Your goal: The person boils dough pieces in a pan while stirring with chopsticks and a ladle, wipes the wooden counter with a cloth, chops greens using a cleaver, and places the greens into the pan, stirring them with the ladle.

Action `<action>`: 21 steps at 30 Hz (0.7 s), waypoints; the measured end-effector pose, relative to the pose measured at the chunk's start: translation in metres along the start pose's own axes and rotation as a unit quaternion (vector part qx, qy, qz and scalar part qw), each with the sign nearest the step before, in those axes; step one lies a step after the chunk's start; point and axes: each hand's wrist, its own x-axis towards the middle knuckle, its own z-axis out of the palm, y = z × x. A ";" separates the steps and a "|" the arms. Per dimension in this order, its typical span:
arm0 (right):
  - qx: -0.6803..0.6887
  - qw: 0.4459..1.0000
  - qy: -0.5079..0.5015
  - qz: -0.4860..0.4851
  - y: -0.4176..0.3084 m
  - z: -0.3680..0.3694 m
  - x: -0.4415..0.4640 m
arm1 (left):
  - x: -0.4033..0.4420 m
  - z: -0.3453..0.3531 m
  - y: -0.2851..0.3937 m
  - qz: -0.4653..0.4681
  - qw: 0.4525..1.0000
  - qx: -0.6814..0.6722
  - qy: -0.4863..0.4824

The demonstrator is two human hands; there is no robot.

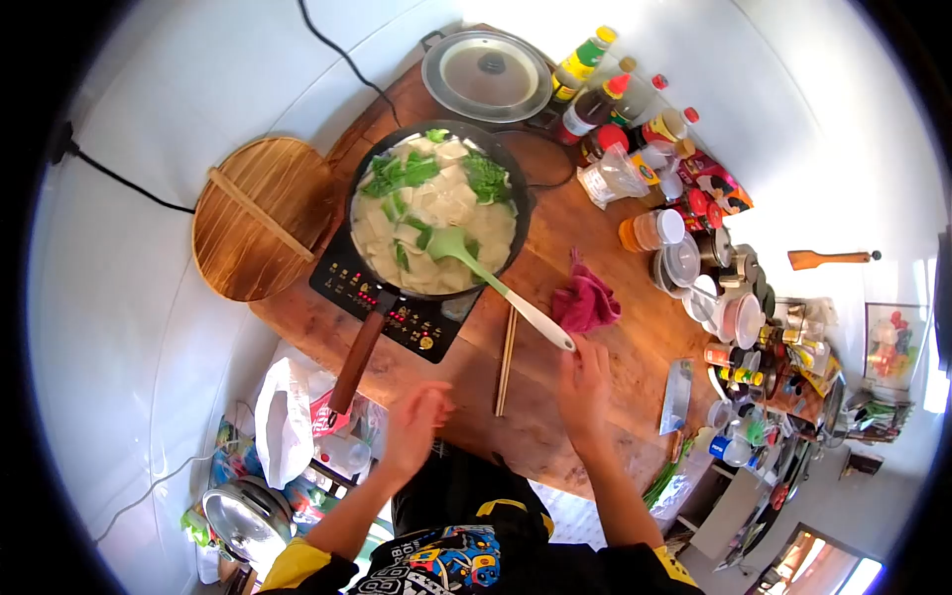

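My right hand point(583, 382) is closed round the handle end of a spoon point(531, 314) with a light green head, which rests in the pan among pale flat pieces and green leaves. The black pan point(522, 223) stands on a black induction cooker point(421, 327), its brown handle point(357, 363) pointing toward me. My left hand point(416, 421) hovers to the right of the pan handle, apart from it, fingers curled; what they hold, if anything, is hidden. Between my hands lie wooden chopsticks point(507, 362).
A dark red cloth point(587, 297) lies right of the chopsticks. Bottles point(595, 109) and jars point(680, 263) line the right side. A cleaver point(676, 397) lies near the right edge. A glass lid point(486, 74) sits behind the pan, a wooden lid point(260, 218) at left.
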 end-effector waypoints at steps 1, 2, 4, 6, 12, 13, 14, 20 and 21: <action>0.028 0.995 -0.024 0.097 0.009 -0.004 -0.013 | 0.012 0.024 -0.027 -0.121 0.979 -0.157 -0.053; 0.032 0.994 -0.023 0.099 0.012 -0.006 -0.028 | 0.025 0.052 -0.052 -0.198 0.918 -0.340 -0.053; 0.032 0.990 -0.136 0.029 0.012 -0.007 -0.058 | 0.042 0.102 -0.078 -0.284 0.789 -0.541 -0.066; 0.102 0.979 -0.149 0.098 0.030 0.009 -0.084 | 0.049 0.141 -0.074 -0.304 0.758 -0.572 -0.074; 0.353 0.865 -0.180 0.309 0.098 0.001 -0.058 | 0.076 0.200 -0.053 -0.227 0.825 -0.512 -0.072; 0.401 0.836 -0.184 0.327 0.108 -0.002 -0.051 | 0.078 0.206 -0.052 -0.228 0.828 -0.507 -0.069; 0.406 0.833 -0.185 0.328 0.115 -0.006 -0.046 | 0.081 0.214 -0.051 -0.227 0.823 -0.515 -0.074; 0.357 0.870 -0.144 0.307 0.164 -0.020 -0.028 | 0.106 0.276 -0.056 -0.148 0.889 -0.426 -0.074; 0.308 0.895 -0.136 0.294 0.168 -0.027 -0.021 | 0.106 0.281 -0.059 -0.149 0.890 -0.425 -0.070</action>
